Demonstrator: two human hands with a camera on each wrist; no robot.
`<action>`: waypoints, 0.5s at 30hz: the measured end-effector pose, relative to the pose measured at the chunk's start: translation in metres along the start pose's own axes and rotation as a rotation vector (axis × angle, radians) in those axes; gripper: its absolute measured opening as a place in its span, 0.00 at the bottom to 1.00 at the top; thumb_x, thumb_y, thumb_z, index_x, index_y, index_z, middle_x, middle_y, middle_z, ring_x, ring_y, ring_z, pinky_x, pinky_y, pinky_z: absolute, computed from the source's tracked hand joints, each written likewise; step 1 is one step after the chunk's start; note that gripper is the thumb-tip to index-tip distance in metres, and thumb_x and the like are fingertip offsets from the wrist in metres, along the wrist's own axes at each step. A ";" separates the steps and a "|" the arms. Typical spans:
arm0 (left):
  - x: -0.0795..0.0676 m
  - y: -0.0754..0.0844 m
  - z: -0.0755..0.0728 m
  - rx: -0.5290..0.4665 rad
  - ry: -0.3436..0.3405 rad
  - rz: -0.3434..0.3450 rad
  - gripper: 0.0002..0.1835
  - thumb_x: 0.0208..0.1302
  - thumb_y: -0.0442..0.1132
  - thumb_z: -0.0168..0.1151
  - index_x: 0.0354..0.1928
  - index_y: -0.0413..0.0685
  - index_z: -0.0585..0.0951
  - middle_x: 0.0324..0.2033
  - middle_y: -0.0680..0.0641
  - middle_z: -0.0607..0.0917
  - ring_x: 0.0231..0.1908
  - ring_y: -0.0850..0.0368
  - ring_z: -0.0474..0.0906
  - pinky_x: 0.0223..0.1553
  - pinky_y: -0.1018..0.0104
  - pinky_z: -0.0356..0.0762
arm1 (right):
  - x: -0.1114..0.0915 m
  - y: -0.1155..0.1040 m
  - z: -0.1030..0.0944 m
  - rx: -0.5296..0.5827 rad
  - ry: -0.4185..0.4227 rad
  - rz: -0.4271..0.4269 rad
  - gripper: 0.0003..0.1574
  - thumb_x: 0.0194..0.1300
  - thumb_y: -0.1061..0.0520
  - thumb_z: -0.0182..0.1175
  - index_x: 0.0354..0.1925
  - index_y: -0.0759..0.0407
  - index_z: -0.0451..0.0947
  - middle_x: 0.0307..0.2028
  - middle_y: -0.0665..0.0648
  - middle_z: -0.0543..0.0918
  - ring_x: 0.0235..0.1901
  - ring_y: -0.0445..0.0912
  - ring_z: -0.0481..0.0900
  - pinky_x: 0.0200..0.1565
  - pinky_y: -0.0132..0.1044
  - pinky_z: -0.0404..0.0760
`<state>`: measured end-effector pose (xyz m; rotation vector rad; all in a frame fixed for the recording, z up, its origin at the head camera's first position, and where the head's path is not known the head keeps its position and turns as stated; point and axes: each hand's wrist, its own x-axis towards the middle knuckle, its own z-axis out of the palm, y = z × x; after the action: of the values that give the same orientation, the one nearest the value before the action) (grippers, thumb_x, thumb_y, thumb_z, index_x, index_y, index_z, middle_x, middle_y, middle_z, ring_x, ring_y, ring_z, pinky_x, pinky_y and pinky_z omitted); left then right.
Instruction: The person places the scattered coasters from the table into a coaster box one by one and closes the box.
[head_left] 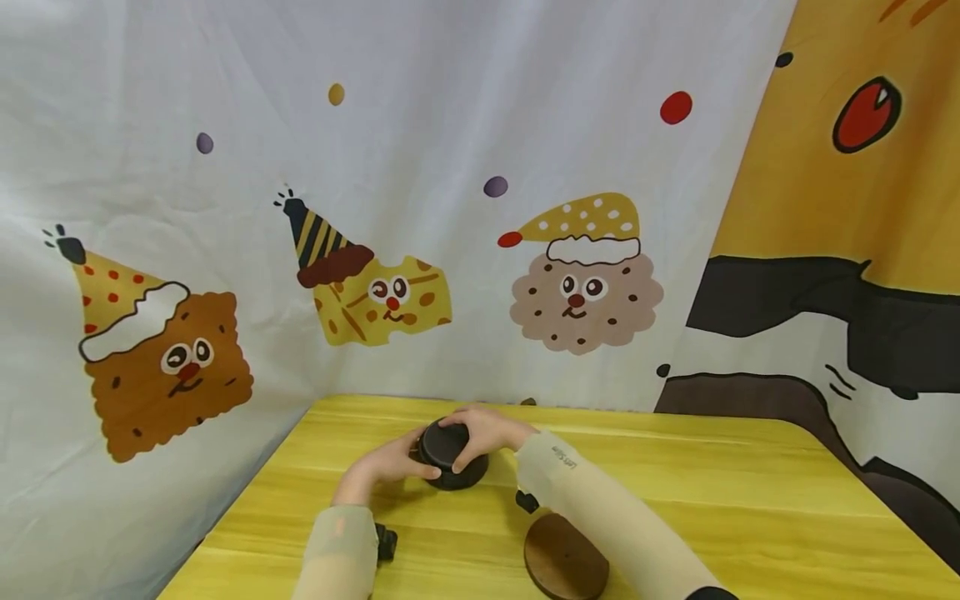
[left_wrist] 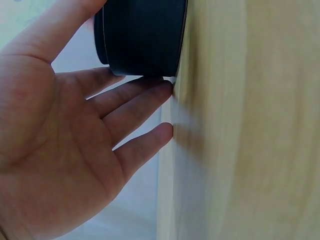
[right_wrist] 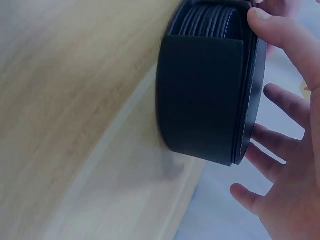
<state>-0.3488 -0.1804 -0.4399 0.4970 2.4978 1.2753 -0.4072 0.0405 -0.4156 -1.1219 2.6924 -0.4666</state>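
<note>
A round black coaster holder [right_wrist: 200, 95] stands on the wooden table in front of me. Through its side opening shows a stack of black coasters [right_wrist: 205, 21], some with pale stitching. My left hand [head_left: 393, 461] grips the holder's left side, thumb toward the near side and fingers reaching round behind. In the left wrist view the fingertips of that left hand [left_wrist: 75, 120] come down close to the tabletop. From the right, my right hand [head_left: 482, 432] holds the rim of the top coaster [head_left: 444, 444], thumb on the near edge and fingers at the far edge.
A brown round disc [head_left: 566, 557] lies on the yellow wood-grain table [head_left: 675, 492] near my right forearm. Behind the table hangs a white curtain [head_left: 450, 125] printed with cartoon snacks. Black wrist cameras sit below both sleeves.
</note>
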 end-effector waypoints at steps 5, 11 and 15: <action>0.000 0.001 -0.001 0.005 -0.009 0.023 0.50 0.59 0.44 0.70 0.75 0.36 0.51 0.69 0.31 0.61 0.66 0.34 0.60 0.60 0.39 0.63 | 0.000 -0.004 0.002 -0.005 0.003 0.026 0.51 0.46 0.39 0.76 0.67 0.42 0.70 0.68 0.57 0.64 0.62 0.55 0.67 0.53 0.46 0.74; 0.000 0.003 0.000 -0.001 -0.012 0.020 0.50 0.60 0.43 0.70 0.75 0.36 0.51 0.69 0.31 0.60 0.66 0.33 0.60 0.60 0.38 0.62 | 0.000 -0.002 0.005 -0.025 0.003 0.035 0.50 0.46 0.39 0.76 0.67 0.42 0.70 0.70 0.57 0.63 0.65 0.56 0.63 0.56 0.49 0.72; -0.001 0.004 0.000 0.015 -0.002 0.000 0.50 0.60 0.44 0.70 0.75 0.36 0.51 0.69 0.32 0.61 0.66 0.34 0.60 0.60 0.38 0.62 | -0.001 -0.001 0.006 -0.020 0.002 0.020 0.50 0.48 0.39 0.75 0.68 0.43 0.70 0.70 0.57 0.62 0.67 0.56 0.61 0.59 0.51 0.70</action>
<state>-0.3469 -0.1788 -0.4366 0.5014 2.5070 1.2566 -0.4044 0.0392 -0.4207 -1.0988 2.7134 -0.4382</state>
